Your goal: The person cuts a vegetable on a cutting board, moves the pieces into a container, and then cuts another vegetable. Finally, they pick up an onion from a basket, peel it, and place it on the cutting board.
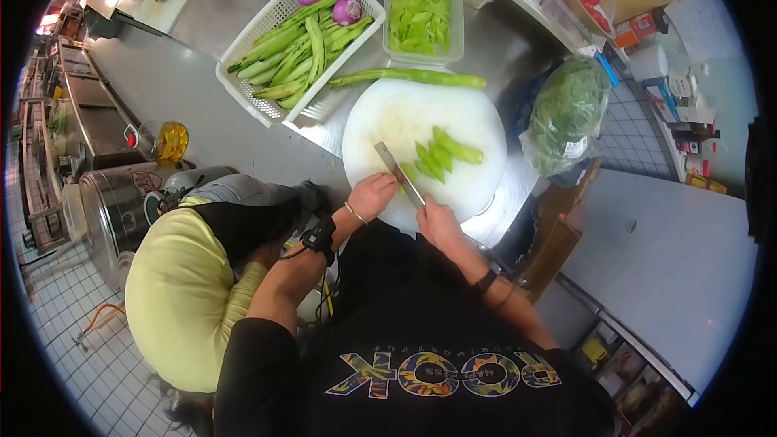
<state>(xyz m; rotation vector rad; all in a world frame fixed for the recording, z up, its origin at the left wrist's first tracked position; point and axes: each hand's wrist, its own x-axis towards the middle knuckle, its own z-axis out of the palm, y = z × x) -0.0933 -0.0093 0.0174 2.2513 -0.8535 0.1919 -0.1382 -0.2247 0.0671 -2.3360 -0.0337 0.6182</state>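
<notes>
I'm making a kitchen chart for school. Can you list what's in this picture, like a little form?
Left hand: pressing down green vegetable pieces at the near edge of the cutting board
Right hand: gripping the knife, blade on the board
On board: cut green pieces; long stalk at far edge
Basket: green pods, purple onions
Tub: chopped greens
Bag: leafy greens, right of board
Beside: another person in a yellow top, bent low

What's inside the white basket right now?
The basket holds long green vegetables piled lengthwise and purple onions at its far end. Whatever lies beneath the pile is hidden.
</notes>
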